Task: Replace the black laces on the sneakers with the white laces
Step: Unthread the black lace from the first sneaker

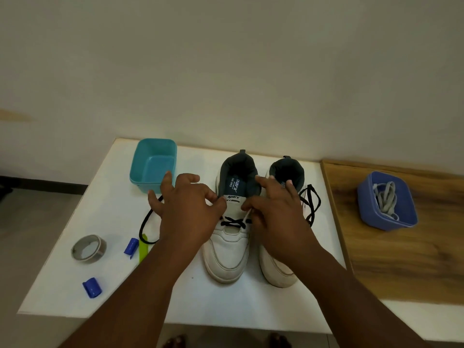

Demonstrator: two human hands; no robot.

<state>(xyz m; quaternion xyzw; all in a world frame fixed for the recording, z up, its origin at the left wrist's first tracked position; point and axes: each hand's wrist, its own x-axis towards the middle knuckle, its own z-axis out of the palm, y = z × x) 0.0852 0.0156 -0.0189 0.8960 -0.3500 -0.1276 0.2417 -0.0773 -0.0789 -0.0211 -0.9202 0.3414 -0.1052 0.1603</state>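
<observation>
Two white sneakers stand side by side on the white table, toes toward me: the left sneaker [227, 249] and the right sneaker [275, 268]. A black lace [233, 222] crosses the left sneaker's lower eyelets, and its loose end loops over the table on the left. My left hand [185, 212] pinches at the sneaker's upper left eyelet edge, where that lace runs in. My right hand [273, 219] pinches a thin white lace strand [247, 215] over the tongue. Another black lace [310, 204] lies beside the right sneaker. More white laces [384, 199] lie in a purple-blue tub [404, 219].
An empty teal tub [153, 167] stands at the table's back left. A tape roll [88, 247], two blue clips [131, 246] [92, 287] and a green strip [143, 249] lie front left. A wooden surface [401, 267] adjoins on the right.
</observation>
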